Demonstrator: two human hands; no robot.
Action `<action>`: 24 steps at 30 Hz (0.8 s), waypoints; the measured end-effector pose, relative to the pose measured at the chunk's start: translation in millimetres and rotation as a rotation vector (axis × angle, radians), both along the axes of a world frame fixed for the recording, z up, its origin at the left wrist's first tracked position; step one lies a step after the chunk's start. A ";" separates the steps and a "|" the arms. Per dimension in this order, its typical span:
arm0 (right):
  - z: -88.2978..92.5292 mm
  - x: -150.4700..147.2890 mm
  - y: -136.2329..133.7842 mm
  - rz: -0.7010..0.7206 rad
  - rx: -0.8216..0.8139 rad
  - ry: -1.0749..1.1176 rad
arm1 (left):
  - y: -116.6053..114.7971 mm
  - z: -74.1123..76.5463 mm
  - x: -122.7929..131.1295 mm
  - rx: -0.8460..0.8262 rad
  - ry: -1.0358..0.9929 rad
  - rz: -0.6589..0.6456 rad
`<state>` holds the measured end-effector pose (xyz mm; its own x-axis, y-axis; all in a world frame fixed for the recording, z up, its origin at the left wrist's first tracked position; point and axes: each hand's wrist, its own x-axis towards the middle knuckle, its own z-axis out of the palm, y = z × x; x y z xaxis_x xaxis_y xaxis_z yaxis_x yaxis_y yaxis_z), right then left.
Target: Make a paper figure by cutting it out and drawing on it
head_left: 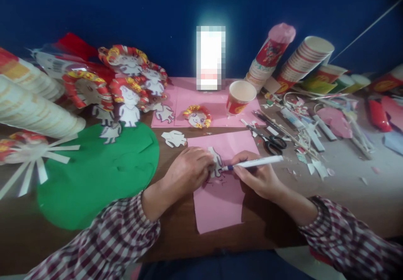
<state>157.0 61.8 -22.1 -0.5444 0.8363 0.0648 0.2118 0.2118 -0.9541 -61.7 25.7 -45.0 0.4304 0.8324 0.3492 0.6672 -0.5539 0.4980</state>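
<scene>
Left grip hides part of paper cutout.

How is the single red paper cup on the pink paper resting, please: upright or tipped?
Upright: the cup stands on its base, open mouth facing up.

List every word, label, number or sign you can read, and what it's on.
No text reads clearly.
White marker in the right hand: print too small.
Red paper cup: yellow emblem, too blurred.
Plastic packet: barcode-like patch, illegible.
Bright screen: pixelated.

White marker, pink paper, green disc, maroon-and-white checked sleeves.
</scene>
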 end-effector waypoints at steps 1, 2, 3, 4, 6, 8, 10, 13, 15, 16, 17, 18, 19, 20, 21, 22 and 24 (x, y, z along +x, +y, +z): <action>0.9 0.4 1.1 -0.008 -0.026 0.024 | 0.2 0.6 -0.1 -0.002 0.003 0.001; 2.1 0.7 2.0 -0.005 -0.055 0.041 | 0.3 1.4 -0.2 -0.012 0.011 0.005; 3.9 1.0 2.7 0.001 -0.081 0.056 | 0.4 2.5 -0.3 -0.027 0.023 0.011; 6.2 1.1 2.9 0.006 -0.099 0.064 | 0.5 3.8 -0.4 -0.044 0.034 0.019; 12.1 1.0 2.0 0.008 -0.085 0.058 | 0.8 6.6 -0.6 -0.071 0.041 0.034; 18.2 0.4 -0.5 -0.005 -0.028 0.023 | 1.0 8.9 -1.0 -0.075 0.024 0.034; 21.9 -0.8 -3.7 0.000 0.012 -0.020 | 1.2 9.9 -1.6 -0.078 0.011 0.018; 20.0 -3.8 -7.8 0.068 0.019 -0.089 | 1.4 8.6 -2.7 -0.075 0.003 -0.001; 14.0 -6.4 -9.4 0.092 0.024 -0.124 | 1.6 6.6 -3.2 -0.058 0.001 -0.009; 10.3 -7.6 -9.8 0.087 0.027 -0.133 | 1.8 5.4 -3.5 -0.047 0.001 -0.012; 6.5 -8.7 -10.1 0.075 0.032 -0.138 | 2.0 4.3 -3.8 -0.036 0.002 -0.015; 2.9 -9.6 -10.2 0.063 0.038 -0.143 | 2.2 3.3 -4.0 -0.026 0.006 -0.019; -0.1 -10.2 -10.2 0.054 0.045 -0.148 | 2.4 2.4 -4.3 -0.016 0.011 -0.020; -2.4 -10.5 -10.2 0.047 0.055 -0.153 | 2.6 1.6 -4.5 -0.009 0.016 -0.018; -4.0 -10.7 -10.2 0.044 0.064 -0.158 | 2.8 1.0 -4.7 -0.002 0.021 -0.015; -4.8 -10.7 -10.2 0.044 0.073 -0.163 | 2.9 0.5 -4.8 0.003 0.026 -0.012; -4.7 -10.5 -10.3 0.055 0.083 -0.181 | 3.0 0.1 -4.8 0.014 0.033 -0.010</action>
<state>146.5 51.5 -26.8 -0.5982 0.8008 0.0297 0.3641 0.3046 -0.8801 -66.5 28.7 -44.9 0.4500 0.8231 0.3464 0.6779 -0.5674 0.4675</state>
